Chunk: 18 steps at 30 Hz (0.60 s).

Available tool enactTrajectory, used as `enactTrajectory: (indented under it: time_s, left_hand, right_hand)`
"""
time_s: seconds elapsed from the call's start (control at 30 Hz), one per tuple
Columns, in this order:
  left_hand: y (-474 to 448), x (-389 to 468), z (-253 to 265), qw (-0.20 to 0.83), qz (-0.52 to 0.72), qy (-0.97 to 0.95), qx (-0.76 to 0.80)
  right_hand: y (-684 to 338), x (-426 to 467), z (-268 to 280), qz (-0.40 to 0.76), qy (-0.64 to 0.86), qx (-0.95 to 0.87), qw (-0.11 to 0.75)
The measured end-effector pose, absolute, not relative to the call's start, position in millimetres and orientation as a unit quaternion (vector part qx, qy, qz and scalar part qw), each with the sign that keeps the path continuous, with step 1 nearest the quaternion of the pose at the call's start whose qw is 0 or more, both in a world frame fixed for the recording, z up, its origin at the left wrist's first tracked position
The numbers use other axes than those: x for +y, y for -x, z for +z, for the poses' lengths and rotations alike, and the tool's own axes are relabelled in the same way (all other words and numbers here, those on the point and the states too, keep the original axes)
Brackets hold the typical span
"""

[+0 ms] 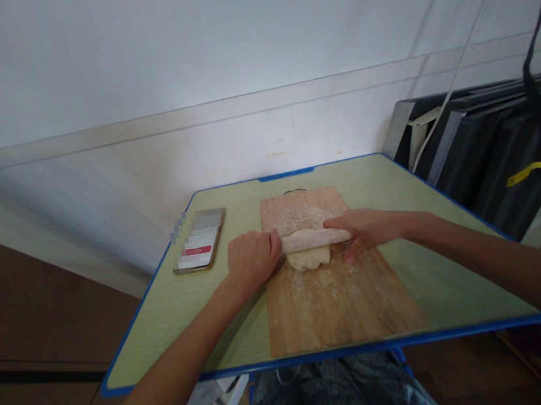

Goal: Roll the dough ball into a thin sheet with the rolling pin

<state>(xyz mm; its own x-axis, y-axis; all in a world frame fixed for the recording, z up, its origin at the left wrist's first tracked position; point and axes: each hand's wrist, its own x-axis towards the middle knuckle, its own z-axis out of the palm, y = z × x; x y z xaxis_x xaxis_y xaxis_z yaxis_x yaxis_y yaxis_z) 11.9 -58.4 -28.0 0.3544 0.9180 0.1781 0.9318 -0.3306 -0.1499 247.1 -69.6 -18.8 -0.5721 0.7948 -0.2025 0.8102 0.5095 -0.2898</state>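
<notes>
Dark plaid-clad lap [333, 395]: nearest, at 6 o'clock.
Pale green, blue-edged table [457, 278]: beyond the lap.
Light-brown rectangular wooden board [337, 306]: floury, mid-table.
Bare left hand [253, 256]: fingers curled together round the 9 o'clock end of a whitish cylindrical rolling pin [307, 240].
Bare right hand [369, 225]: over the pin's 3 o'clock end; partly blurred, cannot tell whether fingers press together.
White-screened phone [203, 237]: at the board's 10 o'clock.
Flat pale-yellow dough [310, 260]: on the board, under the pin, showing toward 6 o'clock.

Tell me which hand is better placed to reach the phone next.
Probably the left hand: it holds the rolling pin nearer the phone; the right hand, at the pin's other end, would reach across the board.
</notes>
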Motion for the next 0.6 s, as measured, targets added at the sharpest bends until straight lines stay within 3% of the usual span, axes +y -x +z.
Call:
enactTrajectory:
  time_s: [0.37, 0.6]
  left_hand:
    - [-9, -56, -24, 0.077, -0.027, 0.828, -0.555]
    - [10, -54, -14, 0.054, -0.185, 0.88, -0.435]
  right_hand:
    - [-245, -69, -15, -0.215, -0.465, 0.859, 0.012]
    - [-247, -60, -19, -0.239, -0.475, 0.847, -0.002]
